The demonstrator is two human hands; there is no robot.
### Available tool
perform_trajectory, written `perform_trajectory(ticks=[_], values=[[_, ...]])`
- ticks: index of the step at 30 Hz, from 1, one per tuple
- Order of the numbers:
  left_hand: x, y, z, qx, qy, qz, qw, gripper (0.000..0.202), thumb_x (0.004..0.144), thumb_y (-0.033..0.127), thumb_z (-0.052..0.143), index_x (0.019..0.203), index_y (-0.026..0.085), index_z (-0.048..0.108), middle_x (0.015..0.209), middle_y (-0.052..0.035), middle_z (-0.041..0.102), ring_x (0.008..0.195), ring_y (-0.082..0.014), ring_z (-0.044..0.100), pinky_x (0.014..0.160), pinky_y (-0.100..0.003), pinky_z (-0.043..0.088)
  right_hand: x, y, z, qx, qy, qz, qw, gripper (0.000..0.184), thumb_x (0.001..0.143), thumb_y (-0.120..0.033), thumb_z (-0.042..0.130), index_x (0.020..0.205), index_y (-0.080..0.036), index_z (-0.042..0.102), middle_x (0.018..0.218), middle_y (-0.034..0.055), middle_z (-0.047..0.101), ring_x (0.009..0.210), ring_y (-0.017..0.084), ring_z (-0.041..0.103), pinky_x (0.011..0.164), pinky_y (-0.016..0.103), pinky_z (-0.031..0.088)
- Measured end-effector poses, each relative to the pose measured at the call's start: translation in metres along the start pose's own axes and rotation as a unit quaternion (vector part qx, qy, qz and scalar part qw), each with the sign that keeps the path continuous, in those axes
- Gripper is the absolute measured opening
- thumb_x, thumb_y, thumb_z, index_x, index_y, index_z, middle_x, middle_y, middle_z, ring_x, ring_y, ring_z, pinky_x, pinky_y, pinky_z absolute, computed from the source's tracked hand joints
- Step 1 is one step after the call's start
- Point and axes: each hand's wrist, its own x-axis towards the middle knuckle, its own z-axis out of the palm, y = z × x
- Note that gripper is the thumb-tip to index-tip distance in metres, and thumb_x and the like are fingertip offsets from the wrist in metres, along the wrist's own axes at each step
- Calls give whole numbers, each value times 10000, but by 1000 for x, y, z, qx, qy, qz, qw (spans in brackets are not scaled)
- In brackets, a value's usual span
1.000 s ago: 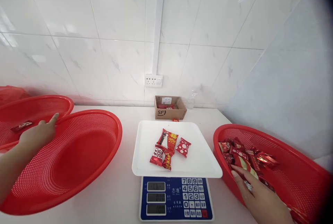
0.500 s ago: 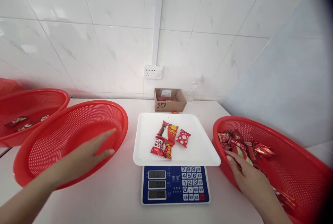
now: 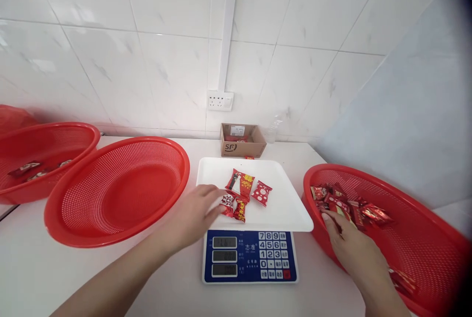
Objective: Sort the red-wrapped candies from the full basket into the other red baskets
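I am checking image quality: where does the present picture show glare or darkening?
Head view: bright glare spots high on the tiled wall; head view: shiny highlights on a foil packet; head view: blackened right-hand corners.

The left hand (image 3: 194, 214) and the right hand (image 3: 356, 249) were bare. The left forearm (image 3: 125, 270) and right forearm (image 3: 385, 296) were likewise bare over their visible lengths, the left one tapering toward its wrist.

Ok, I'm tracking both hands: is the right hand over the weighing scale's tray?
No, the right hand is at the red basket of wrapped packets, right of the scale.
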Motion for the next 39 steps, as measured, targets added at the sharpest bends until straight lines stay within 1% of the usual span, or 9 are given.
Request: perform_trajectory(ticks=[2, 6, 10, 14, 19, 24, 27, 32, 39], values=[[6, 12, 10, -5, -33, 33, 999, 290, 890, 280, 428, 1128, 237, 588, 1131, -82, 594, 1048, -235, 541, 886, -393, 466, 2, -2, 0, -9, 3, 3, 1000, 507, 870, -478, 252, 1096, -245, 642, 1014, 112, 701, 746, 285, 668, 556, 359, 480], [15, 17, 22, 0, -51, 21, 998, 223, 851, 294, 482, 996, 226, 637, 1126, -102, 548, 962, -268, 561, 818, -449, 481, 3, -4, 1, 3, -11, 6, 1000, 501, 878, -455, 245, 1111, -233, 628, 1046, 106, 691, 812, 269, 661, 620, 347, 484], [15, 12, 22, -29, -47, 10, 998, 167, 794, 142, 481, 869, 197, 619, 1122, -87, 531, 956, -224, 576, 776, -346, 513, 2, -5, 1, 15, -26, 16, 999, 495, 881, -444, 247, 1126, -225, 617, 1054, 106, 687, 874, 273, 653, 672, 350, 491], [10, 2, 13, -68, 27, -20, 997, 259, 714, 46, 449, 858, 203, 595, 1132, -77, 514, 854, -174, 599, 683, -288, 531, 2, -5, 0, 7, -36, 28, 999, 499, 878, -467, 242, 1119, -249, 620, 1084, 99, 677, 875, 290, 655, 653, 365, 491], [-5, -26, -14, -31, 159, -114, 980, 204, 730, 116, 452, 833, 211, 600, 1136, -85, 517, 914, -207, 584, 659, -301, 530, 3, -4, 0, 5, -39, 25, 999, 496, 874, -469, 244, 1123, -258, 617, 1071, 93, 684, 876, 289, 656, 655, 365, 498], [-16, -48, -28, 78, 186, -193, 960, 217, 805, 221, 438, 927, 214, 618, 1218, -92, 522, 1020, -272, 549, 707, -358, 520, 3, -1, 3, 8, -10, 0, 1000, 465, 870, -443, 271, 1073, -253, 644, 1002, 89, 707, 810, 270, 670, 613, 339, 499], [-15, -37, -20, 91, 164, -135, 973, 247, 865, 273, 415, 987, 208, 619, 1212, -93, 557, 1122, -291, 485, 840, -419, 474, 2, -3, 2, 8, -7, 5, 1000, 468, 870, -443, 269, 1076, -256, 645, 1018, 90, 703, 821, 274, 667, 614, 345, 500], [-1, 6, 9, 8, 40, 24, 999, 264, 900, 281, 422, 1060, 183, 608, 996, -77, 646, 967, -223, 545, 846, -369, 466, 0, -7, -1, 8, -48, 37, 998, 497, 874, -471, 238, 1136, -266, 607, 1077, 89, 681, 869, 282, 656, 653, 362, 498], [24, 36, 37, 0, -30, 57, 998, 234, 850, 308, 516, 993, 174, 641, 1004, -111, 604, 981, -271, 511, 860, -442, 444, -2, -3, 5, 13, -41, 25, 999, 511, 877, -470, 233, 1156, -243, 595, 1088, 104, 674, 884, 297, 650, 688, 389, 485]])
